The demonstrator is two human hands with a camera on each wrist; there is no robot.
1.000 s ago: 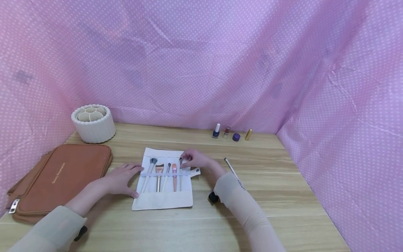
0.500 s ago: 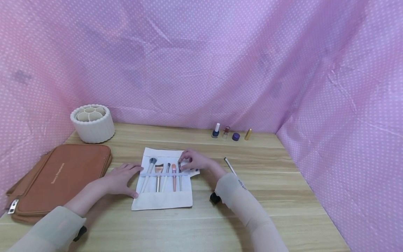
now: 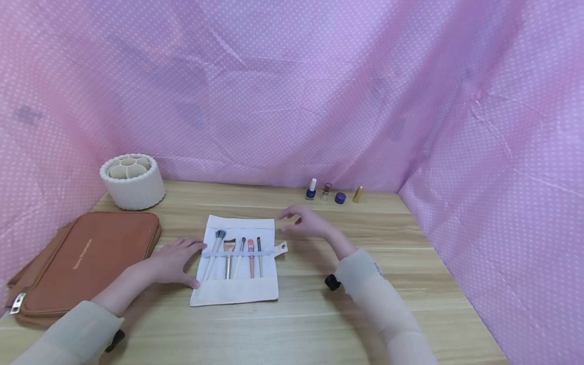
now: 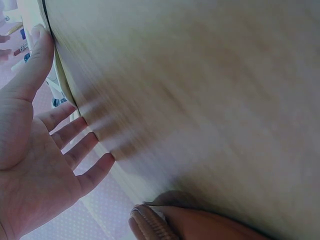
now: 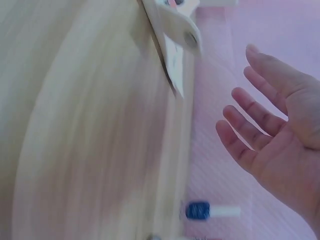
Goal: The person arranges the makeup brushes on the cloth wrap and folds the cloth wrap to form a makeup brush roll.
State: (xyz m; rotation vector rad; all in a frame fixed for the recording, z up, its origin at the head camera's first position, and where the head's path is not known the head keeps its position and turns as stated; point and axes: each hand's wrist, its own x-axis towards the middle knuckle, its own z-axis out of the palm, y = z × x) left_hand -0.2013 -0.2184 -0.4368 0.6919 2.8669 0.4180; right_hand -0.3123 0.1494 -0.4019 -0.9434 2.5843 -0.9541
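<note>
Left hand (image 3: 175,259) lies flat, fingers spread, pressing the left edge of the white cloth brush roll (image 3: 237,291). Right hand (image 3: 310,223) hovers open, holding nothing, just right of the roll above the wood-grain table (image 3: 319,324).

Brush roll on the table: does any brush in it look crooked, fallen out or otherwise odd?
Mostly in order. Five brushes sit under the strap of the white brush roll. The leftmost brush leans slightly; the rest stand nearly straight. The left hand rests on the roll's left edge; the right hand hovers apart, holding nothing.
</note>
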